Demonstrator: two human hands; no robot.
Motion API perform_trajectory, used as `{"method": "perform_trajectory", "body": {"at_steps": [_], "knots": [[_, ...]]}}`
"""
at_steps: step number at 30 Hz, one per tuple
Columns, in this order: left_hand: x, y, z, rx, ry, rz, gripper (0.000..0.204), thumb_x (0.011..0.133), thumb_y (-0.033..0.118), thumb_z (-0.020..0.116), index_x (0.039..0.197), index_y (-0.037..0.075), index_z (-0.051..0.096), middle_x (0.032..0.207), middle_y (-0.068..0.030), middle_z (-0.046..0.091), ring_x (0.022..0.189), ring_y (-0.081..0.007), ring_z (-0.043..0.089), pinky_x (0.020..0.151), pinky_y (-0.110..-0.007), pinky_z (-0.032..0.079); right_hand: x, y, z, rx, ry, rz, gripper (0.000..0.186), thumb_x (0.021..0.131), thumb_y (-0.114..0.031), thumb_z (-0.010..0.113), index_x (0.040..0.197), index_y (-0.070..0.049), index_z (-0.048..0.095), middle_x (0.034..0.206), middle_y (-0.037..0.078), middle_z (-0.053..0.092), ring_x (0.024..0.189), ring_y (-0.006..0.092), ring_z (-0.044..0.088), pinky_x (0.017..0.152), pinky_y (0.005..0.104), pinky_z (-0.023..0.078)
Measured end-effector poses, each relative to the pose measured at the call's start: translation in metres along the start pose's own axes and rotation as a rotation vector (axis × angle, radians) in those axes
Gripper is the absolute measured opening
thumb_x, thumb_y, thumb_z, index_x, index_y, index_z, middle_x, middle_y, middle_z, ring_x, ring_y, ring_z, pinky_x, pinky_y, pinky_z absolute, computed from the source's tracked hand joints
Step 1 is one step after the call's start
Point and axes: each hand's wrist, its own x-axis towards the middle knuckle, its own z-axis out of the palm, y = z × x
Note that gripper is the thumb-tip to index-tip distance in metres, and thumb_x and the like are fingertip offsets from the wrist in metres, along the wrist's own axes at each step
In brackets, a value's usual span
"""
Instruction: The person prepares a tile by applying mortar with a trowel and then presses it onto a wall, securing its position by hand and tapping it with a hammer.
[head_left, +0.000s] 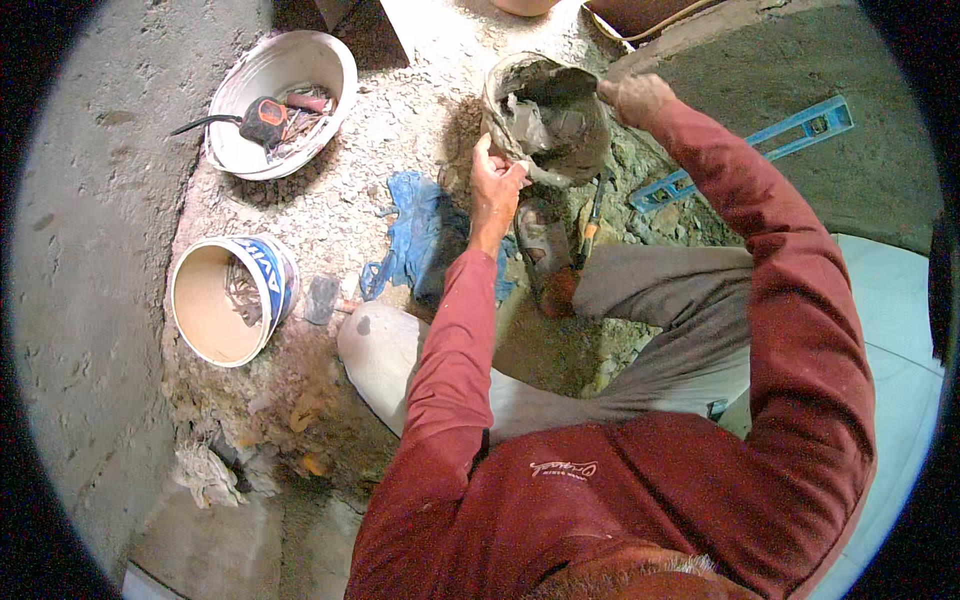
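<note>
Left hand: the left hand sits at the upper centre of the frame, fingers closed on the lower rim of the mortar bucket.
Right hand: the right hand grips the bucket's upper right rim, fingers curled over the edge.
Mortar bucket: tilted, held off the floor between both hands, grey wet mortar inside.
Upper left: a white bowl holds a tape measure and small tools.
Left middle: 1 white tub lies on its side; a hammer head, probably, lies just beside it.
Centre: blue gloves on the rubble floor.
Upper right: a blue spirit level.
</note>
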Motion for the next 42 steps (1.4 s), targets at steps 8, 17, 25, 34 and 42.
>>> {"method": "perform_trajectory", "body": {"at_steps": [8,17,25,34,42], "knots": [[-0.014,0.008,0.011,-0.019,0.022,-0.019,0.074,0.086,-0.001,0.061,0.149,0.003,0.023,0.096,-0.0111,0.058,0.082,-0.0174,0.061,0.065,-0.031,0.057,-0.016,-0.039,-0.009,1.196,-0.854,0.150,0.028,0.090,-0.036,0.060,0.099,-0.010,0.060,0.077,0.005,0.058,0.054,0.0153,0.050,0.045,0.0346,0.044],[-0.009,-0.012,0.015,-0.070,-0.085,-0.009,0.078,0.088,0.003,0.065,0.152,0.006,0.021,0.096,-0.0094,0.059,0.082,-0.0191,0.062,0.065,-0.034,0.057,-0.020,-0.017,0.053,1.403,-0.929,0.334,0.042,0.087,-0.032,0.069,0.123,-0.013,0.060,0.073,0.008,0.060,0.064,0.0182,0.058,0.055,0.0371,0.047],[0.002,0.035,-0.103,0.672,0.183,0.028,0.038,0.079,0.030,0.080,0.096,0.003,0.059,0.070,-0.0056,0.057,0.062,-0.0138,0.059,0.055,-0.030,0.053,0.159,0.055,-0.077,0.444,0.100,-0.228,0.040,0.093,-0.039,0.059,0.120,-0.011,0.064,0.110,0.010,0.069,0.095,0.0246,0.067,0.081,0.0363,0.054],[-0.069,0.110,-0.147,1.243,0.167,0.206,0.049,0.083,-0.004,0.048,0.124,0.016,0.067,0.142,-0.0214,0.050,0.120,-0.0359,0.058,0.096,-0.038,0.051,0.307,0.035,-0.218,0.606,0.606,-0.152,0.049,0.093,-0.045,0.058,0.123,-0.006,0.059,0.104,0.015,0.067,0.089,0.0262,0.066,0.078,0.0412,0.052],[-0.111,0.132,-0.156,1.096,0.270,0.125,0.043,0.086,0.006,0.043,0.125,0.004,0.062,0.124,-0.0227,0.063,0.117,-0.0382,0.058,0.102,-0.042,0.043,0.393,0.015,-0.267,0.633,0.789,-0.152,0.058,0.092,-0.050,0.057,0.125,-0.003,0.055,0.098,0.019,0.065,0.084,0.0277,0.065,0.075,0.0456,0.051]]}}
